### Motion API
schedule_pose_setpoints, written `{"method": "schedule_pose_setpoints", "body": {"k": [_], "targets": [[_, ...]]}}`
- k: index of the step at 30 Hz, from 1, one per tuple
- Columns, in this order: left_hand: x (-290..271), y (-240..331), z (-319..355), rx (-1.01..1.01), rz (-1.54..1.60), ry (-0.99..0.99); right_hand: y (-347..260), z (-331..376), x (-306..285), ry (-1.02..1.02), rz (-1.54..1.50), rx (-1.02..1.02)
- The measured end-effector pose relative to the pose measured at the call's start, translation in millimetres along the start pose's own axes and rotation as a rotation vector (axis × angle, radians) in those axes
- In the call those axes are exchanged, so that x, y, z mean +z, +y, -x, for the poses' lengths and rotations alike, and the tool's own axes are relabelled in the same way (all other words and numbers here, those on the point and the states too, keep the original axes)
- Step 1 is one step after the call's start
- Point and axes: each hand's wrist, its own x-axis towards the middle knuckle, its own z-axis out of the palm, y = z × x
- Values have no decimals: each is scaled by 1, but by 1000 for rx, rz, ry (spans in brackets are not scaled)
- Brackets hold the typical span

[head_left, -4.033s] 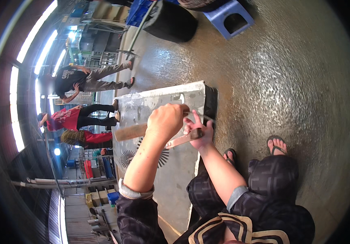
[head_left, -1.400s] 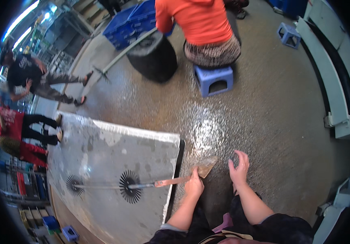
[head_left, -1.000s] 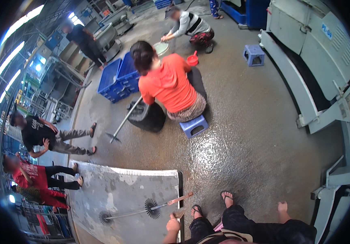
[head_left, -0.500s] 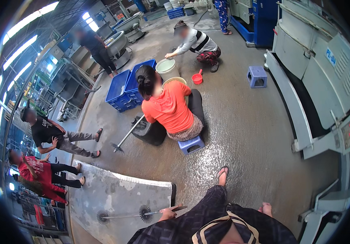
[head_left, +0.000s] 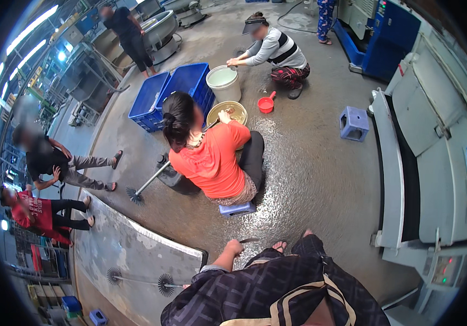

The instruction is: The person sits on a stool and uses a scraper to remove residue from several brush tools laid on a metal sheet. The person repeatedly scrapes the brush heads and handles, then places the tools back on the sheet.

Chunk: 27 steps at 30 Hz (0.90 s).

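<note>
My left hand [head_left: 233,248] reaches forward over the wet concrete floor, closed around a small scraper [head_left: 249,239] whose dark blade points right. It is just past the corner of a large grey metal plate [head_left: 136,252] lying on the floor. A thin rod with round wire brushes [head_left: 164,283] lies on the plate near my left sleeve. My bare feet [head_left: 280,245] rest on the floor to the right of the hand. My right hand is hidden behind my body and lap.
A person in an orange shirt sits on a blue stool [head_left: 236,208] right ahead, at a brass basin [head_left: 227,112]. Blue crates [head_left: 187,84], a white bucket [head_left: 223,82], a red scoop [head_left: 266,103], another stool [head_left: 354,123], grey machines [head_left: 440,152] at right, people at left.
The view has lifted from the plate to the room. My right hand, open on the floor earlier, has left view. My left hand stays by the plate's corner with the scraper.
</note>
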Motion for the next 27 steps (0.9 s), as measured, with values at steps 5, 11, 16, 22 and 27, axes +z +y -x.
{"method": "schedule_pose_setpoints", "body": {"k": [5, 11, 16, 22, 27], "targets": [[-33, 82, -19, -125, 86, 3, -94, -23, 92, -146, 216, 74], [-27, 144, -10, -332, 165, -45, -279, -110, 160, -403, 372, -231], [-16, 195, 14, -422, 220, -209, -521, -120, 311, -360, 328, -455], [-5, 224, -9, -628, 461, -335, -623, 8, 505, -632, 470, -700], [-39, 254, -43, -677, 580, -382, -611, 3, 550, -746, 1387, -949]]}}
